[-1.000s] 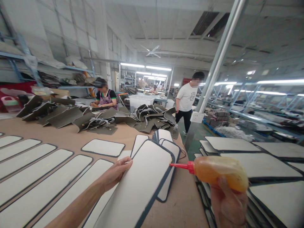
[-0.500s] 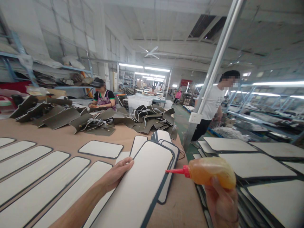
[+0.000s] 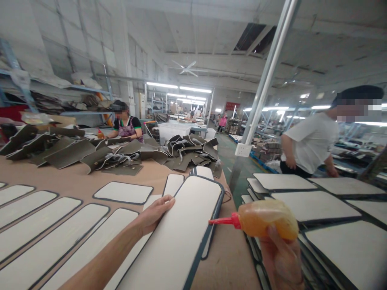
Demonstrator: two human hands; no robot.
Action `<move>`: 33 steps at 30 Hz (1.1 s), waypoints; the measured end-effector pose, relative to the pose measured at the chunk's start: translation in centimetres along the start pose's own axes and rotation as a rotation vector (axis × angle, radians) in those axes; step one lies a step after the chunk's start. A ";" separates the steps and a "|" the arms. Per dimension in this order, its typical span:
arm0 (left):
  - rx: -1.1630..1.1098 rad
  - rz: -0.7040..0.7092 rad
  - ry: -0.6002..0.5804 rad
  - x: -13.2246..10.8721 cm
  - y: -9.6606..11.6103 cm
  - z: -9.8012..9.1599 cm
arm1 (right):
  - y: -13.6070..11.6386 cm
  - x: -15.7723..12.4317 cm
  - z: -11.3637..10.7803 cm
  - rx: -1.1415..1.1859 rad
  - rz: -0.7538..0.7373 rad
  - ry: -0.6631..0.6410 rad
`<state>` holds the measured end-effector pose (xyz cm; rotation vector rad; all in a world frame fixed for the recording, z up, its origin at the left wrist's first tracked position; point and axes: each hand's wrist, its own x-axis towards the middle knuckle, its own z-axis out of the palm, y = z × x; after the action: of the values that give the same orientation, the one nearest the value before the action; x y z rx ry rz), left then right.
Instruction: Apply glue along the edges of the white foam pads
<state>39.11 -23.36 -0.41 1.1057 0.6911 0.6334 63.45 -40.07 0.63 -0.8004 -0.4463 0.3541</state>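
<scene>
Through the head view I take the white panel (image 3: 179,233) as my landmark. Its long axis runs away from me, leaning right toward its far end, above the bench (image 3: 231,268). My left hand (image 3: 155,215) pinches its left long edge, partway down from the far end. My right hand (image 3: 282,253) is wrapped around the amber bottle (image 3: 267,220), off the panel's right side; most of its fingers are hidden. The bottle lies crosswise to the panel, its red nozzle (image 3: 225,221) pointing left at the dark border (image 3: 198,257). The tip sits right at that edge, so the right hand governs this gap; I can't tell whether it touches.

Against a second ago, the tip is further down the edge from the panel's far corner, and the worker in white (image 3: 311,141) is now well right of the panel.
</scene>
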 end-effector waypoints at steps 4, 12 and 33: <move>0.013 0.004 0.005 0.6 0.2 0.9 | -0.4 0.1 -0.7 0.030 0.025 -0.001; -0.020 0.027 0.013 1.8 0.1 3.0 | -1.4 0.4 -2.2 0.047 0.018 -0.030; -0.028 0.026 -0.043 2.0 2.1 3.1 | -3.0 -3.8 -1.9 0.048 0.034 -0.072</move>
<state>42.49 -22.94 2.09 1.1015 0.6298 0.6381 61.59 -44.92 0.84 -0.7509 -0.4905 0.4250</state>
